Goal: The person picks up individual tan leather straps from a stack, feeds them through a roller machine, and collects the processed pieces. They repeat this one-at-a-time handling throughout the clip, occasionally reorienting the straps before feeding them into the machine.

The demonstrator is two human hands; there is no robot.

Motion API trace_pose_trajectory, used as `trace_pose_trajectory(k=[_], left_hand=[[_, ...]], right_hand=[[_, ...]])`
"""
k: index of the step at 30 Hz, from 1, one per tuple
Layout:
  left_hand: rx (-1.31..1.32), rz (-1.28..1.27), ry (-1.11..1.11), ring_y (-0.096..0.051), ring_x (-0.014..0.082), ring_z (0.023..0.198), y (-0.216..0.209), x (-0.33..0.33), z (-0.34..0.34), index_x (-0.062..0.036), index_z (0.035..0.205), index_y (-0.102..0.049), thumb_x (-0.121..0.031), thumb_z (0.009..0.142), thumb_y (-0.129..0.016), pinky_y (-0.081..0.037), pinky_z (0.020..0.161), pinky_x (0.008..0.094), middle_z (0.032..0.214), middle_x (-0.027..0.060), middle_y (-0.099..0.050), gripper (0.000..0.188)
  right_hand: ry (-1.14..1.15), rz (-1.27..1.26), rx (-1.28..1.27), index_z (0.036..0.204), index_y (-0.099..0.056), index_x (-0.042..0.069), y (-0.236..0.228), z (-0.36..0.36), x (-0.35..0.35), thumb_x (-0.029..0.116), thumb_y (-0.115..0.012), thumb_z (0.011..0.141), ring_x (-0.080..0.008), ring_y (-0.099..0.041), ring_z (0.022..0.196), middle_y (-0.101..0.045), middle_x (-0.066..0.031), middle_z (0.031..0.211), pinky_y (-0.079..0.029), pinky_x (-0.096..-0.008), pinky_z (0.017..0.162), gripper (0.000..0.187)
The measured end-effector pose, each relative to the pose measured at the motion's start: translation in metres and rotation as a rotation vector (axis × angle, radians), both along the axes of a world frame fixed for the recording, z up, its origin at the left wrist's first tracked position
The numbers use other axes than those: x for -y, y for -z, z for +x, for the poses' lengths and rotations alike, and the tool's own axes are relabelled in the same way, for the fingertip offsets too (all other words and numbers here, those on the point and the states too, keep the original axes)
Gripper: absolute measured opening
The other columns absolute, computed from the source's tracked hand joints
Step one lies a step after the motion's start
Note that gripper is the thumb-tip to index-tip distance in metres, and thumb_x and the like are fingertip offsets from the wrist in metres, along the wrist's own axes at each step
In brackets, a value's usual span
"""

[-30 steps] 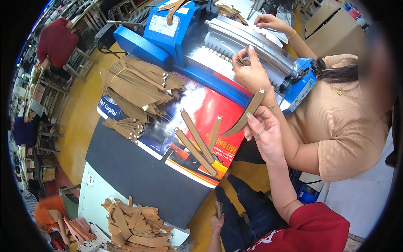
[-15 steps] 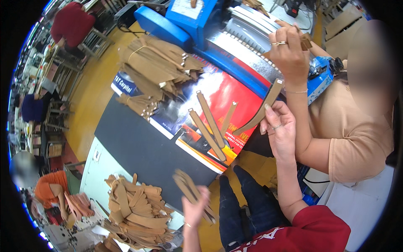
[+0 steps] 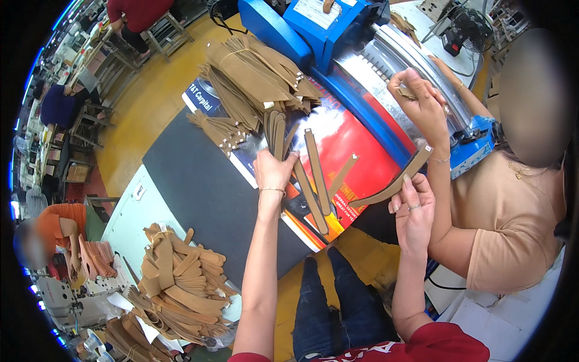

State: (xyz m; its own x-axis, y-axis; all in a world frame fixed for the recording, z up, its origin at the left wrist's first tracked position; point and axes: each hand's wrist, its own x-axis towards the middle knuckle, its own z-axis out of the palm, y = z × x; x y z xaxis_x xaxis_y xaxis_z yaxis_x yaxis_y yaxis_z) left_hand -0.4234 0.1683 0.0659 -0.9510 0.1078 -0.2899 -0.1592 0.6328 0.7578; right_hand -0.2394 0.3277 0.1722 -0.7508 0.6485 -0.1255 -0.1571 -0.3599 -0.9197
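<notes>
My left hand (image 3: 272,170) is closed round a small bunch of brown strips (image 3: 275,130), their rounded ends pointing away from me over the table. Between the thumb and fingers of my right hand (image 3: 414,208) is a single curved brown strip (image 3: 391,188), dark along one edge, with a small white tag at its upper end. Three loose strips lie between my hands: one long strip (image 3: 317,175), another long strip (image 3: 310,205) beside it, and a shorter strip (image 3: 342,176). They rest on glossy red and blue printed sheets (image 3: 362,142).
Rubber-banded brown strips (image 3: 253,66) are heaped at the far side. A bigger pile (image 3: 181,271) covers part of the pale table (image 3: 123,211) at left. A blue machine (image 3: 332,30) with a metal roller stands beyond. Close on the right sits a co-worker (image 3: 512,199), hands at the roller.
My left hand has moved from the near table edge forward over the printed sheets, bringing its strips along. My right hand still holds its strip. The whole view has shifted somewhat.
</notes>
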Motion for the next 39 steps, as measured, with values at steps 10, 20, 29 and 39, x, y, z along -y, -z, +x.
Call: trace_pose_trajectory(k=[10, 20, 29, 39], left_hand=[[-0.039, 0.385, 0.041, -0.061, 0.0128, 0.063, -0.040, 0.014, 0.037, -0.0007, 0.086, -0.067, -0.016, 0.078, -0.066, -0.048, 0.062, 0.0284, 0.071, 0.0098, -0.066, 0.018], [0.190, 1.009, -0.008, -0.063, 0.0186, 0.061, -0.112, 0.086, 0.141, 0.0008, 0.090, -0.058, 0.001, 0.077, -0.065, -0.052, 0.053, 0.0263, 0.080, 0.0156, -0.063, 0.015], [0.055, 1.038, 0.253, -0.065, 0.0176, 0.068, -0.107, 0.097, 0.144, -0.0017, 0.087, -0.061, 0.008, 0.068, -0.069, -0.053, 0.060, 0.0282, 0.081, 0.0108, -0.061, 0.023], [0.161, 0.955, -0.087, -0.062, 0.0163, 0.066, -0.125, 0.089, 0.150, 0.0022, 0.085, -0.058, 0.008, 0.071, -0.069, -0.053, 0.058, 0.0270, 0.081, 0.0100, -0.059, 0.018]], right_hand=[[-0.007, -0.004, 0.014, 0.093, -0.052, 0.004, 0.003, -0.003, 0.000, 0.011, -0.057, 0.090, -0.0065, -0.053, 0.059, -0.060, -0.0036, 0.078, -0.046, -0.0214, 0.054, 0.009], [0.070, 0.070, 0.001, 0.100, -0.052, 0.002, 0.007, -0.014, 0.004, 0.011, -0.054, 0.091, -0.0136, -0.065, 0.079, -0.063, -0.0079, 0.089, -0.055, -0.0232, 0.073, 0.012], [0.172, 0.111, -0.124, 0.105, -0.050, 0.001, 0.015, -0.014, 0.004, 0.011, -0.054, 0.091, -0.0192, -0.065, 0.088, -0.061, -0.0101, 0.097, -0.055, -0.0265, 0.076, 0.017], [0.279, 0.145, -0.119, 0.112, -0.048, 0.001, 0.019, -0.015, 0.001, 0.012, -0.051, 0.093, -0.0193, -0.063, 0.089, -0.058, -0.0106, 0.101, -0.054, -0.0267, 0.078, 0.022]])
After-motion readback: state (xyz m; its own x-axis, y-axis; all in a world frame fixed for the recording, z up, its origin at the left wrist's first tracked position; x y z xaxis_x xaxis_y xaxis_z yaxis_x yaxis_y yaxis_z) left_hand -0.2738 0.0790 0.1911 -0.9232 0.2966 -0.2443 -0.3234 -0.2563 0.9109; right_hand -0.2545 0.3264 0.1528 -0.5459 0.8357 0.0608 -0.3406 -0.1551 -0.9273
